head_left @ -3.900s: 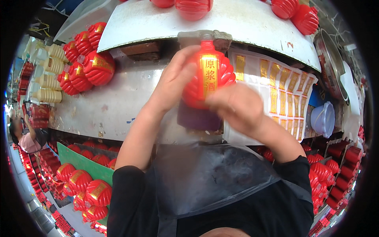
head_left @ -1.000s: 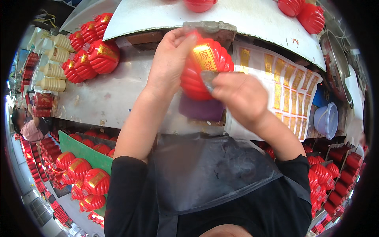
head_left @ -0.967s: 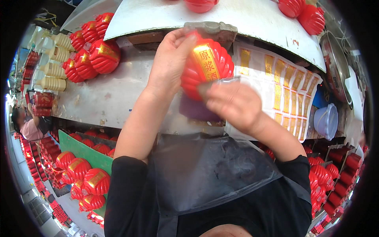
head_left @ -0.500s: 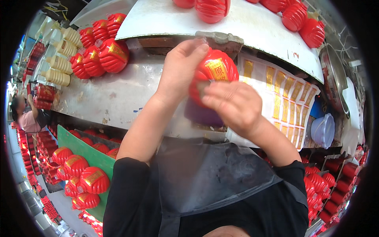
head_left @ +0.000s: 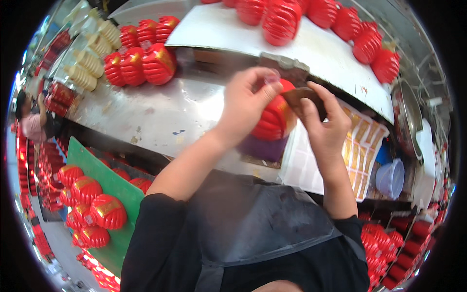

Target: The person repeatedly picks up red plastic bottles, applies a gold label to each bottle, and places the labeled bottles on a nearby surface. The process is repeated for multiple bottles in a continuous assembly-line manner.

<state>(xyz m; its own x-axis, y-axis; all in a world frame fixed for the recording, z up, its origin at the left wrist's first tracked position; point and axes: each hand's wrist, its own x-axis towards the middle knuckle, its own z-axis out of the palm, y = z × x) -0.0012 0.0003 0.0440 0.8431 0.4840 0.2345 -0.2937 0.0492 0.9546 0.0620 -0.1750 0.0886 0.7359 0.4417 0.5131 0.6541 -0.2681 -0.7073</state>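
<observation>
My left hand [head_left: 245, 104] is closed round the clear neck of a ribbed red plastic bottle [head_left: 273, 119], which is tilted above the workbench. A purple pad [head_left: 262, 147] lies just beneath it. Between the thumb and fingers of my right hand [head_left: 328, 121] is a flat, dark brown scraper-like piece [head_left: 304, 100], close against the bottle's right side. Most of the bottle's label is hidden by this piece and the angle. To the right lies a white backing sheet [head_left: 301, 160] with rows of gold labels [head_left: 360, 131], partly behind my right forearm.
Several labelled red bottles [head_left: 158, 65] stand at the bench's far left. More red bottles [head_left: 282, 22] rest on a raised white board [head_left: 219, 34]. A green panel [head_left: 97, 175] with bottles is at left. A pale bucket [head_left: 390, 178] and metal pan [head_left: 407, 119] are at right.
My right hand has lifted off the label's front and turned upright, showing the brown piece. The bottle has turned, its label facing more to the right. The whole view has shifted slightly.
</observation>
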